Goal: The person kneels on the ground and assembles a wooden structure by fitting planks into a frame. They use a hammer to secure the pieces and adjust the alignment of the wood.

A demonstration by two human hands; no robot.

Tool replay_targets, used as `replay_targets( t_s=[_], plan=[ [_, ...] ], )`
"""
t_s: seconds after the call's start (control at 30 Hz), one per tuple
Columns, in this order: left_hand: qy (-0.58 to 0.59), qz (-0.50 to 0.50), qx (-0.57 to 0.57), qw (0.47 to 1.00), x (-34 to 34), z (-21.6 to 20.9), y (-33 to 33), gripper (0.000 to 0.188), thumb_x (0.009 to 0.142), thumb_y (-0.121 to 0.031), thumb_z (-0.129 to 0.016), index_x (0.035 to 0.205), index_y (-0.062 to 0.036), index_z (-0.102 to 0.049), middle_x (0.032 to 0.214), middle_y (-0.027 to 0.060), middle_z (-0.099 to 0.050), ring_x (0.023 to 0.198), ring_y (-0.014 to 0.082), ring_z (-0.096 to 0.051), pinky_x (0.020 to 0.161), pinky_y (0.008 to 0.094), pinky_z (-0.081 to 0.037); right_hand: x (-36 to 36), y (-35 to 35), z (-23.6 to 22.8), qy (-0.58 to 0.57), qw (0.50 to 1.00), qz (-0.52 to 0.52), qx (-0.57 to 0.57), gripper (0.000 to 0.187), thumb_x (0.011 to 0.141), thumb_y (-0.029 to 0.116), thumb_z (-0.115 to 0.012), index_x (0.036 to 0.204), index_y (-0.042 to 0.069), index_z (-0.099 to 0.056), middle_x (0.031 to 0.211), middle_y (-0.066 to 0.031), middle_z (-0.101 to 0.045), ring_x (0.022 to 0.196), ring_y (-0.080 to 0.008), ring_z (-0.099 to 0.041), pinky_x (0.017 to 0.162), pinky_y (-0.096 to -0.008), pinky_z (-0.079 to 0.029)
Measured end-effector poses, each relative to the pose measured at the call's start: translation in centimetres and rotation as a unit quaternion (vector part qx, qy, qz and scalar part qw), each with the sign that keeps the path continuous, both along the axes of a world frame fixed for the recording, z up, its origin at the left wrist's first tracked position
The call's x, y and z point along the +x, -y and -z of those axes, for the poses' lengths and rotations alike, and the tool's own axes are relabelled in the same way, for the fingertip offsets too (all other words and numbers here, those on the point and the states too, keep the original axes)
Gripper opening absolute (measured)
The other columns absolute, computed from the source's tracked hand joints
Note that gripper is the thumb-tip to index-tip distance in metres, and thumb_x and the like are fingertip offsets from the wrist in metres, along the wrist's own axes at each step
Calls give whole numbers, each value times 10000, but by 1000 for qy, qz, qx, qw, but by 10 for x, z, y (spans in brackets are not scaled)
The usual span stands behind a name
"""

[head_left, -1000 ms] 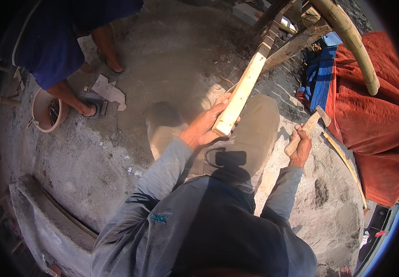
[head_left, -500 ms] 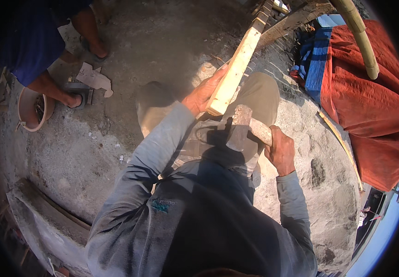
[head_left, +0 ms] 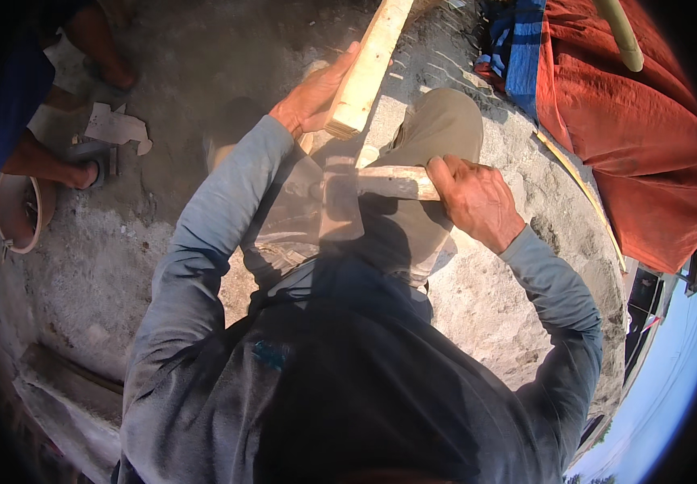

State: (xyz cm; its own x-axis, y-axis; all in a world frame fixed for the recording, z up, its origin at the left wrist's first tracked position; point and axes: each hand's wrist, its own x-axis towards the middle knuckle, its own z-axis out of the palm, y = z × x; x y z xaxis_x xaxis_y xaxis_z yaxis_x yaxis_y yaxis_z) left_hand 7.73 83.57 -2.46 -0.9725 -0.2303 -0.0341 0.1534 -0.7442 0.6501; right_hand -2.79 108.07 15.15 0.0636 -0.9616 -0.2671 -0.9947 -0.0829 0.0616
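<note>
My left hand [head_left: 312, 95] grips the near end of a long pale wooden batten [head_left: 370, 63] that runs up and away toward the top of the view. My right hand [head_left: 477, 198] is closed on the wooden handle of a hammer [head_left: 389, 183]. The hammer's dark head [head_left: 340, 206] points left and sits just below the batten's near end, in the shadow over my lap. Both sleeves are grey-blue, and my knee in khaki trousers [head_left: 437, 129] lies between the two hands.
Rough grey concrete ground [head_left: 494, 298] surrounds me. A red cloth [head_left: 639, 137] and a blue cloth [head_left: 526, 48] lie at the right. Another person's legs and sandals [head_left: 82, 157] stand at the upper left beside a round basin [head_left: 18, 214] and a scrap of cardboard [head_left: 118, 129].
My right hand has swung the hammer in from the right to just under the batten's end. The batten has shifted up, and the view has tilted closer over my lap.
</note>
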Motion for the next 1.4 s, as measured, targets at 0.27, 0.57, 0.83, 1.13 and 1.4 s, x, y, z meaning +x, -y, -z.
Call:
replay_targets(
  t_s=[0.27,0.57,0.83,1.13,1.4],
  plan=[
    [17,-11,40,999,-4,7,-9,783,1054,-665,-495,1513,-32,-527,876,-19,-583,763,54,-573,634,217,-548,50,-12,-2,84,987,-123,-54,238,906,137,-654,1089,14,-565,792,-184,-664,657,-420,-695,627,-527,-564],
    [26,-16,56,998,-3,4,-10,772,1053,-661,-507,1513,-41,-530,908,-9,-591,795,67,-576,633,229,-535,55,-14,12,80,995,-59,-7,279,887,135,-648,1129,47,-542,927,-186,-673,826,-425,-711,701,-521,-566],
    [18,-4,25,1000,0,10,-4,781,1047,-674,-504,1499,-38,-541,927,4,-613,802,63,-602,633,223,-552,55,-11,18,120,991,14,-57,268,869,135,-687,1044,35,-511,881,-197,-655,777,-420,-707,614,-530,-539],
    [20,-9,48,999,-3,8,-5,774,1043,-663,-523,1481,-26,-556,906,2,-600,798,61,-600,581,224,-558,50,-9,9,103,991,4,-80,134,890,83,-626,998,27,-570,803,-204,-664,710,-412,-720,610,-513,-560],
    [30,-21,46,998,-2,4,-9,789,1030,-673,-539,1506,-43,-533,894,-2,-593,784,58,-587,571,219,-546,31,-12,19,26,995,-27,-96,219,856,155,-667,1048,89,-583,840,-125,-639,733,-349,-703,650,-471,-570]
  ],
)
